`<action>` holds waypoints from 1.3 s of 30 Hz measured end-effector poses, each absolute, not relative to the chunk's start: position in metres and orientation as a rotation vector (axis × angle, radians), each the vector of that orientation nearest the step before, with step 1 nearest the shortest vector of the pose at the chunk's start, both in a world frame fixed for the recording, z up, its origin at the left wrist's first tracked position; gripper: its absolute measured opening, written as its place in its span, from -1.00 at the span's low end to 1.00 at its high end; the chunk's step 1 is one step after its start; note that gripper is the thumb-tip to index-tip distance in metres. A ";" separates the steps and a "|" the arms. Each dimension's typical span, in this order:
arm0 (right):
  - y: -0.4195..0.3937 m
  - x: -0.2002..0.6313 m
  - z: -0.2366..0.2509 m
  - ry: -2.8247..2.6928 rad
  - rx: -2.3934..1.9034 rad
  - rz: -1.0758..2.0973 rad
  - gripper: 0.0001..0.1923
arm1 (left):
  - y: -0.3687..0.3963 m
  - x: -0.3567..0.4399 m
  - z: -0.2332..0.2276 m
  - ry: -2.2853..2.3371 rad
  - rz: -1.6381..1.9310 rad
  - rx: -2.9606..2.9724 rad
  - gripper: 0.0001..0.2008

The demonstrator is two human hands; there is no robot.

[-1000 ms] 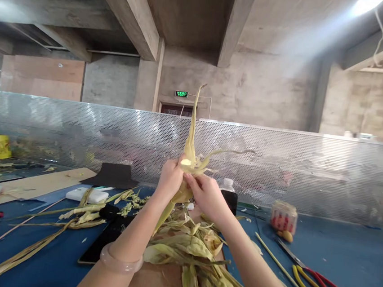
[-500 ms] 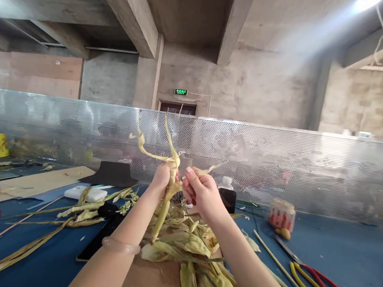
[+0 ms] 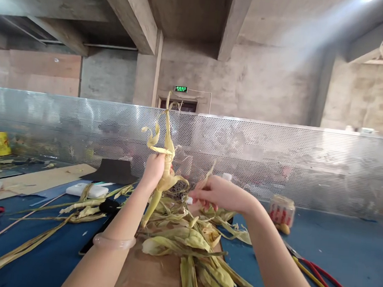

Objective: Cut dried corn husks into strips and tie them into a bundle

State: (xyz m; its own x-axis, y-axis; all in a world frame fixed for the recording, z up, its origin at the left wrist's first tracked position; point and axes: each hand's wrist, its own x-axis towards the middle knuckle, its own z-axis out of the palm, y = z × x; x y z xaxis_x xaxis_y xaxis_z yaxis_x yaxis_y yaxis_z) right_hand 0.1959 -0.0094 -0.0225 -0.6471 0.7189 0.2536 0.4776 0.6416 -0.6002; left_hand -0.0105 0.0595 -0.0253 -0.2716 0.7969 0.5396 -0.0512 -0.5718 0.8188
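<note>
Left hand (image 3: 153,167) grip clenched round twisted husk figure (image 3: 164,159), held upright above husk pile (image 3: 188,242). Right hand (image 3: 218,193) pinches thin husk strip (image 3: 210,171) beside it.

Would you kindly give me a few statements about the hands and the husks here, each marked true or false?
1. The left hand holds a husk bundle upright. True.
2. The right hand grips the scissors. False: it pinches a thin husk strip; the scissors lie on the table.
3. A bracelet sits on the left wrist. True.
4. The husk pile lies on bare blue tabletop. False: mostly on a brown board.
</note>
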 end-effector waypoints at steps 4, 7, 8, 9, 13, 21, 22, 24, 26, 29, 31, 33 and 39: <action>-0.015 0.164 -0.041 -2.723 -0.959 0.913 -0.68 | 0.055 -0.014 -0.022 1.045 1.955 1.464 -0.67; -0.015 0.133 -0.064 -2.986 -0.955 1.150 -0.62 | 0.050 -0.016 -0.018 1.057 1.973 1.446 -0.67; -0.014 0.125 -0.072 -3.053 -1.004 1.203 -0.60 | 0.049 -0.016 -0.017 1.065 1.983 1.447 -0.66; -0.012 0.120 -0.078 -3.084 -1.070 1.234 -0.59 | 0.047 -0.017 -0.017 1.073 1.989 1.458 -0.66; -0.002 0.125 -0.083 -2.949 -1.093 1.200 -0.53 | 0.046 -0.018 -0.016 1.112 1.979 1.529 -0.64; -0.001 0.147 -0.051 -1.965 -0.839 0.554 -0.71 | 0.043 -0.007 -0.021 1.360 1.884 1.811 -0.60; 0.000 0.145 -0.050 -1.847 -0.827 0.442 -0.75 | 0.041 -0.005 -0.021 1.382 1.870 1.860 -0.58; 0.002 0.142 -0.050 -1.681 -0.827 0.235 -0.80 | 0.038 -0.001 -0.022 1.397 1.837 1.960 -0.54; 0.005 0.140 -0.052 -1.631 -0.850 0.116 -0.74 | 0.035 0.003 -0.022 1.379 1.780 2.075 -0.50; 0.009 0.141 -0.054 -1.589 -0.862 0.105 -0.75 | 0.033 0.007 -0.023 1.325 1.671 2.259 -0.48; 0.010 0.145 -0.053 -1.520 -0.813 0.161 -0.77 | 0.032 0.008 -0.023 1.295 1.616 2.329 -0.46; 0.011 0.149 -0.050 -1.464 -0.758 0.238 -0.78 | 0.031 0.008 -0.024 1.263 1.583 2.358 -0.47; 0.015 0.156 -0.047 -1.404 -0.714 0.437 -0.80 | 0.031 0.008 -0.025 1.235 1.529 2.434 -0.57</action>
